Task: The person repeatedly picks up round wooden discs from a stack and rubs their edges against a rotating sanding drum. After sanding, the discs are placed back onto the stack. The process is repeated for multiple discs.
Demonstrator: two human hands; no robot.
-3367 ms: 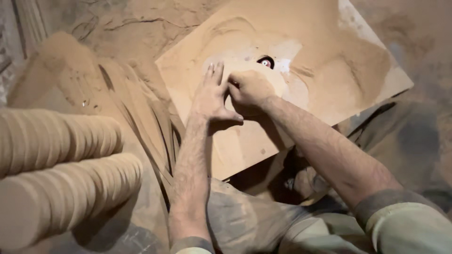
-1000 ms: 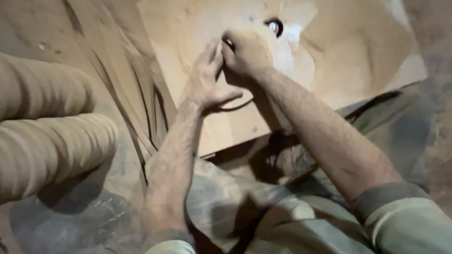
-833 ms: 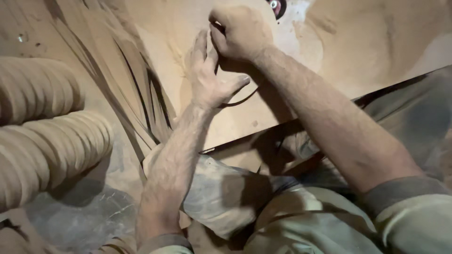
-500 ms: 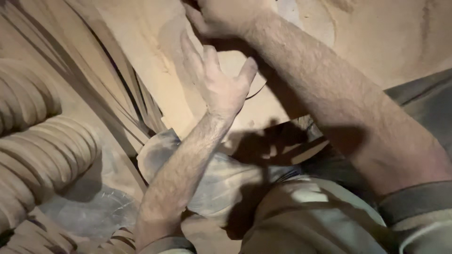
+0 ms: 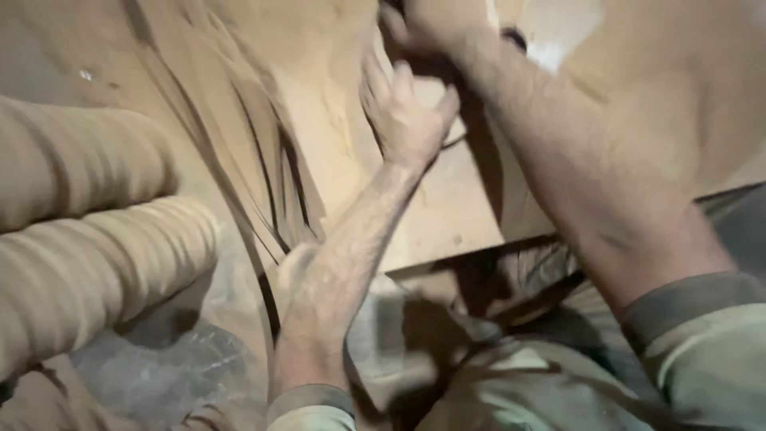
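Pale, dust-coated wood fills the view, seen from a head camera looking down past the person's own lap. Nearest are grey-green sleeves and trousers. At the left edge lie two long stacks of round wooden discs [image 5: 96, 263], resting on their sides like ridged rolls, with thin wood offcuts [image 5: 263, 175] leaning beside them.

Further out, a flat wooden board [image 5: 447, 199] rests over the knees like a small bench. The left hand [image 5: 403, 116] lies palm down on it, fingers spread wide and pressed flat, holding nothing, only steadying the board. A thin dark curved line shows on the board just by the thumb.

Farthest, at the top edge, the right hand [image 5: 427, 28] is curled into a fist against the board, touching the left fingertips. It seems to grip something small, but blur and the frame edge hide what, so whether its fingers hold a tool cannot be told. A small dark spot [image 5: 515, 36] sits just beyond it.

To do this well, the flat hand should bear down evenly so the board cannot shift, fingertips kept clear of the working fist.
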